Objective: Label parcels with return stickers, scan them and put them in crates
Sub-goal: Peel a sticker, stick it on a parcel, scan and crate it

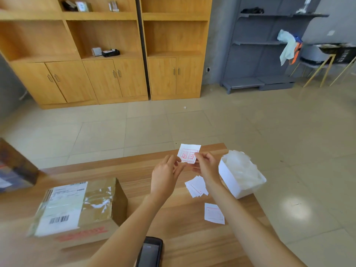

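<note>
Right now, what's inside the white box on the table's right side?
The white box is filled with crumpled clear plastic, heaped above its rim. Anything beneath is covered.

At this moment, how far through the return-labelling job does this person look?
Early. Nothing looks finished: the brown cardboard parcel on the wooden table carries only its white shipping label, no return sticker. In hand: the left hand and right hand pinch a white red-stamped sticker, apparently peeling it. Left: sticking, scanning, crating. More stickers wait; no crate is visible.
</note>
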A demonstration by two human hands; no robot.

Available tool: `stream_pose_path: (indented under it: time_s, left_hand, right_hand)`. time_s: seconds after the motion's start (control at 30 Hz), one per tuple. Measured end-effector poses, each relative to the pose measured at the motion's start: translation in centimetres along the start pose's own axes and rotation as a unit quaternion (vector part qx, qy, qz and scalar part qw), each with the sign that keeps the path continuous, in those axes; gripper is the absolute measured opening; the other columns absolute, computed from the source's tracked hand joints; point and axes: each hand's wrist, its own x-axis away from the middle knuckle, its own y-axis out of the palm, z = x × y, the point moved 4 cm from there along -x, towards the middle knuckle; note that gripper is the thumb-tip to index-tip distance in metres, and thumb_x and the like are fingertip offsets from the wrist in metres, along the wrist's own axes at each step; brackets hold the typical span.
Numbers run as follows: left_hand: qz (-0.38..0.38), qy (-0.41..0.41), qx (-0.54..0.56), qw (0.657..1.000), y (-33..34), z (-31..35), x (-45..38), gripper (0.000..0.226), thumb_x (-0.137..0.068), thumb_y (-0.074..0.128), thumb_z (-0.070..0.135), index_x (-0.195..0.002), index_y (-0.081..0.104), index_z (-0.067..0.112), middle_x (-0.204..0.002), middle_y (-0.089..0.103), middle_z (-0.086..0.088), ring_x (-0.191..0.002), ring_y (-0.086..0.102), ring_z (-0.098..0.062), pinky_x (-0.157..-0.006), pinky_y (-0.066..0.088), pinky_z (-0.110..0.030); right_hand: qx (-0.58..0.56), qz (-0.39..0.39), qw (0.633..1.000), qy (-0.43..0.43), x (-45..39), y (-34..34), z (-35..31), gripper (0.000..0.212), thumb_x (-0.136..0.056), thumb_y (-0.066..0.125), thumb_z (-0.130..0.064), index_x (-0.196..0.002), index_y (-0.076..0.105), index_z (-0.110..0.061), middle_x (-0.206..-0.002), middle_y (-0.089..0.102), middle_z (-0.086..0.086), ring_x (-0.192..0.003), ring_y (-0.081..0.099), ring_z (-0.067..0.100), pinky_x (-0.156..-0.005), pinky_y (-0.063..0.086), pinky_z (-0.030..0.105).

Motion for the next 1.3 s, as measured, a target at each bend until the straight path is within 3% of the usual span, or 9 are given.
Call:
stream_pose_path:
  time_s: [0.17,0.3,0.5,0.6,0.67,0.8,0.97,1.07,1.3]
  left_hand:
    - [0.038,-0.125,0.069,0.989,-3.8,-3.8,1.2,0.024,-0.098,0.048,0.037,-0.097,0.058,0.015,-0.094,0.058,0.005,-0.081,0.055,-0.015,-0.069,0.046,-0.033]
    - [0.02,-0.165,0.127,0.978,-5.3,-5.7,2.0,0.024,-0.098,0.049,0.033,-0.094,0.06,0.012,-0.097,0.063,0.0,-0.087,0.058,-0.017,-0.078,0.05,-0.039]
    - [0.014,-0.185,0.188,0.964,-7.7,-7.6,3.3,0.021,-0.097,0.054,0.028,-0.09,0.061,0.01,-0.087,0.066,-0.001,-0.081,0.06,-0.018,-0.073,0.048,-0.034]
    - [0.014,-0.188,0.196,0.962,-8.8,-8.6,4.3,0.019,-0.097,0.054,0.025,-0.088,0.06,0.01,-0.085,0.065,0.002,-0.078,0.058,-0.011,-0.067,0.045,-0.02]
    - [0.019,-0.19,0.191,0.963,-9.6,-9.3,5.1,0.015,-0.097,0.054,0.023,-0.088,0.06,0.013,-0.084,0.064,0.005,-0.076,0.056,-0.007,-0.064,0.042,-0.015]
    - [0.022,-0.217,0.159,0.963,-11.3,-11.3,6.8,0.018,-0.097,0.053,0.024,-0.092,0.061,0.01,-0.083,0.061,0.005,-0.073,0.054,-0.008,-0.062,0.042,-0.021]
    - [0.036,-0.256,0.1,0.961,-13.4,-14.3,9.3,0.017,-0.092,0.055,0.018,-0.076,0.057,0.012,-0.061,0.048,0.01,-0.064,0.05,-0.019,-0.06,0.034,-0.031]
    - [0.033,-0.28,0.055,0.958,-14.8,-15.6,10.2,0.02,-0.092,0.056,0.02,-0.072,0.053,0.02,-0.061,0.045,0.014,-0.067,0.045,-0.017,-0.07,0.035,-0.034]
    - [0.017,-0.302,-0.004,0.953,-15.9,-18.6,11.4,0.02,-0.095,0.052,0.031,-0.08,0.057,0.019,-0.061,0.042,0.012,-0.074,0.049,-0.022,-0.086,0.034,-0.036]
  right_hand:
    - [0.005,-0.041,0.999,-0.003,3.0,3.3,-0.4,0.013,-0.092,0.054,-0.01,-0.079,0.052,-0.01,-0.077,0.068,0.002,-0.058,0.063,0.008,-0.059,0.047,0.021]
    - [0.012,-0.06,0.998,-0.002,4.5,5.1,0.1,0.013,-0.091,0.052,-0.007,-0.078,0.051,-0.01,-0.082,0.069,0.006,-0.064,0.062,0.014,-0.063,0.045,0.025]
    - [0.005,-0.057,0.998,-0.002,6.2,7.6,0.9,0.017,-0.089,0.052,-0.005,-0.074,0.05,-0.012,-0.082,0.067,0.009,-0.06,0.06,0.017,-0.058,0.043,0.023]
    - [0.025,-0.053,0.998,-0.01,7.1,8.8,1.9,0.016,-0.091,0.055,-0.009,-0.076,0.051,-0.013,-0.077,0.067,0.003,-0.052,0.06,0.008,-0.052,0.04,0.019]
    - [0.044,-0.048,0.998,-0.021,7.7,9.6,2.8,0.017,-0.092,0.057,-0.011,-0.076,0.051,-0.013,-0.073,0.067,-0.001,-0.049,0.06,0.004,-0.05,0.039,0.016]
    - [0.094,-0.052,0.993,-0.042,8.6,11.5,5.0,0.016,-0.092,0.059,-0.018,-0.079,0.054,-0.01,-0.082,0.069,0.003,-0.051,0.063,0.004,-0.055,0.04,0.022]
    - [0.204,-0.068,0.974,-0.077,10.0,14.0,7.5,0.017,-0.091,0.061,-0.022,-0.083,0.061,-0.008,-0.087,0.068,0.003,-0.063,0.062,0.006,-0.058,0.043,0.017]
    - [0.255,-0.078,0.959,-0.091,10.5,15.7,9.0,0.017,-0.091,0.061,-0.025,-0.082,0.062,-0.011,-0.086,0.067,0.0,-0.079,0.06,0.014,-0.062,0.042,0.021]
    - [0.305,-0.092,0.943,-0.094,10.9,18.4,11.2,0.016,-0.091,0.06,-0.026,-0.082,0.06,-0.014,-0.083,0.063,-0.007,-0.081,0.058,0.013,-0.073,0.043,0.031]
